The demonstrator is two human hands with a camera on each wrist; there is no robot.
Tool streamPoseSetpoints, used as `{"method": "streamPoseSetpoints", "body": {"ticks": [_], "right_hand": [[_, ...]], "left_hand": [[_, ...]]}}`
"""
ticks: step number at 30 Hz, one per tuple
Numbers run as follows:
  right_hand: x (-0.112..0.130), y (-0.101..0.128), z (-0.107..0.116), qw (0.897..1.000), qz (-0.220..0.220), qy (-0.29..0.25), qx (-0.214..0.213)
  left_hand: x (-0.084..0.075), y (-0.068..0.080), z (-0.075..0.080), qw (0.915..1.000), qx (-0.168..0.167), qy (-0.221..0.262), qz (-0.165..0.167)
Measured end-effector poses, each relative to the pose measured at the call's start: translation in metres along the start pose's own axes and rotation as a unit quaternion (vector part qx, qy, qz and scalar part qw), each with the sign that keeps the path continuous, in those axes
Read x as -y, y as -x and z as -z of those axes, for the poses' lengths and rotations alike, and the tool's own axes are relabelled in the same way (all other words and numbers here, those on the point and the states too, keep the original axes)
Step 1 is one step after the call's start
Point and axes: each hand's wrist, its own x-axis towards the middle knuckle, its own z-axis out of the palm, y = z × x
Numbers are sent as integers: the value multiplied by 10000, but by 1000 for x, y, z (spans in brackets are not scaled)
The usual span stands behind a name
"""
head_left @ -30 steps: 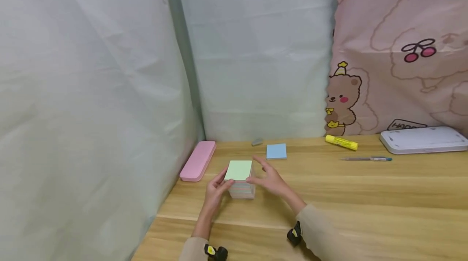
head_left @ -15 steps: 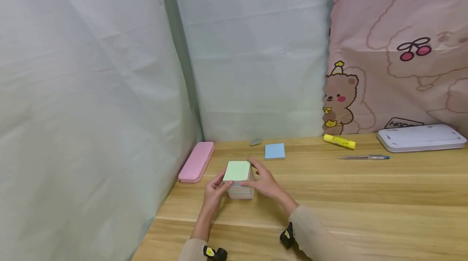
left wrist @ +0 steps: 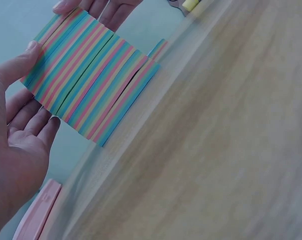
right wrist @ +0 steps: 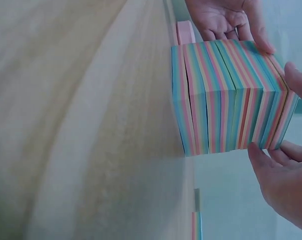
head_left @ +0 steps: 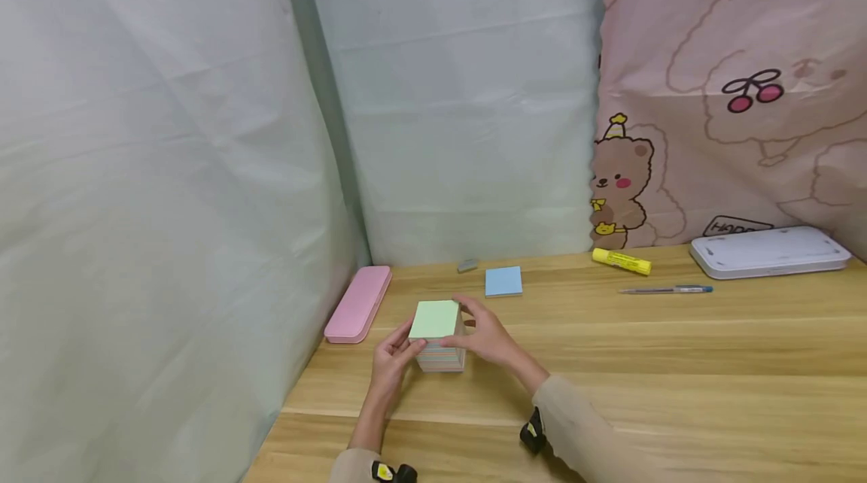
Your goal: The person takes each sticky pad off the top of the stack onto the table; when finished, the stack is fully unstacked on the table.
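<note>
Both hands pinched the striped note block (head_left: 439, 338) standing on the wooden desk (head_left: 643, 363): the left hand (head_left: 391, 359) at its left side, the right hand (head_left: 489, 338) at its right, near the pink pencil case (head_left: 357, 304).

The wooden table (head_left: 677, 363) carries a paper cube (head_left: 439, 336), pink case (head_left: 357, 304), blue notes (head_left: 504, 281), and pen (head_left: 667, 289).

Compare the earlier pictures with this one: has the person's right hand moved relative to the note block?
Yes. The right hand has closed in leftward onto the note block; earlier it hovered apart, toward the blue pad. Now its fingers touch the block's right side.
</note>
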Motion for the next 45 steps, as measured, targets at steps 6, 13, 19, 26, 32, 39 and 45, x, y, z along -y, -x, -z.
{"method": "streamPoseSetpoints", "body": {"ticks": [6, 13, 19, 26, 32, 39, 45], "right_hand": [[4, -1, 6, 9998, -175, -59, 92], [6, -4, 17, 9994, -236, -42, 263], [4, -8, 27, 9991, -322, 30, 281], [6, -14, 53, 9994, -310, 73, 97], [3, -18, 92, 9994, -282, 223, -22], [5, -15, 136, 9963, -88, 785, -353], [-22, -15, 171, 9914, -121, 1168, -578]], "left_hand": [[1, -1, 0, 9999, -99, 107, 13], [1, -2, 0, 9999, -56, 56, -76], [1, -1, 0, 9999, -112, 29, -14], [1, 0, -1, 9996, -168, -217, -34], [2, 0, 0, 9997, -127, -214, -12], [1, 0, 0, 9995, -145, -293, -44], [2, -1, 0, 9988, -138, -465, -110]]}}
